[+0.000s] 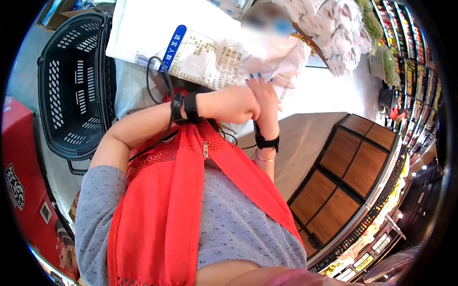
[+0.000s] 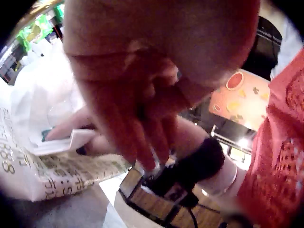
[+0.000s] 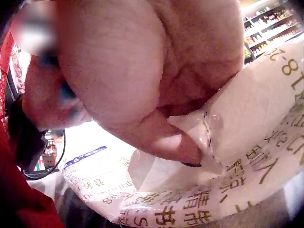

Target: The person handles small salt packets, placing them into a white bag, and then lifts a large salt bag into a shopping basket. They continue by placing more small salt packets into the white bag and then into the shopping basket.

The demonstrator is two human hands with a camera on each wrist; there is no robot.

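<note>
A large white plastic bag (image 1: 195, 52) with brown print and a blue label spreads before the person. The right hand (image 1: 265, 93), with teal nails, pinches the folded edge of the bag between thumb and fingers; the right wrist view shows the thumb pressed on the crumpled plastic (image 3: 209, 128). Crossing over from the left, the left hand (image 1: 234, 104) has its fingers curled at the right wrist. In the left wrist view its fingertips grip a small shiny device on the black wrist strap (image 2: 204, 159). The back of the left hand hides its fingers in the head view.
A black shopping basket (image 1: 76, 86) stands at the left, above a red display box (image 1: 19, 157). Many white wrapped packs (image 1: 334, 28) are piled at the upper right. A wood-panelled stand (image 1: 348, 167) and stocked shelves (image 1: 410, 71) line the right. Cables hang from the left wrist.
</note>
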